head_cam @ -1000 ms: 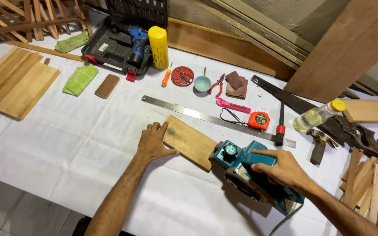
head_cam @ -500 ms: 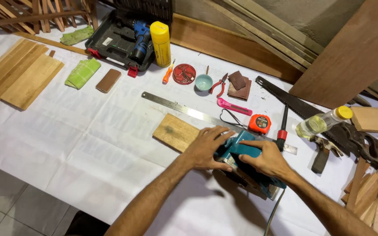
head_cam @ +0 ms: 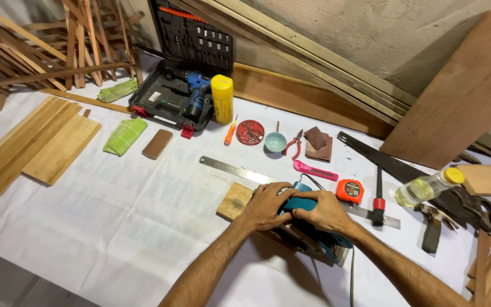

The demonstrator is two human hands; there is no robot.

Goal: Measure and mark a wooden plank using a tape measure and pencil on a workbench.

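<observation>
A teal electric planer (head_cam: 308,227) sits on top of a small wooden board (head_cam: 233,201) on the white-covered table (head_cam: 115,216). My left hand (head_cam: 266,206) grips the planer's front knob. Just behind it, my right hand (head_cam: 322,212) grips the planer's handle. Only the board's left end shows past the tool; the rest is hidden under the planer and my hands. The planer's cord (head_cam: 350,278) runs off the near edge.
Beyond the board lie a steel ruler (head_cam: 228,169), an orange tape measure (head_cam: 350,190), a pink utility knife (head_cam: 315,170), pliers (head_cam: 292,144), a bowl (head_cam: 275,141), a handsaw (head_cam: 387,162), a clear bottle (head_cam: 427,187) and an open drill case (head_cam: 183,99). Planks (head_cam: 41,145) lie at left.
My left hand left the board and went onto the planer's front. Both hands have slid the planer leftward over the board, covering most of it. The camera view shifted.
</observation>
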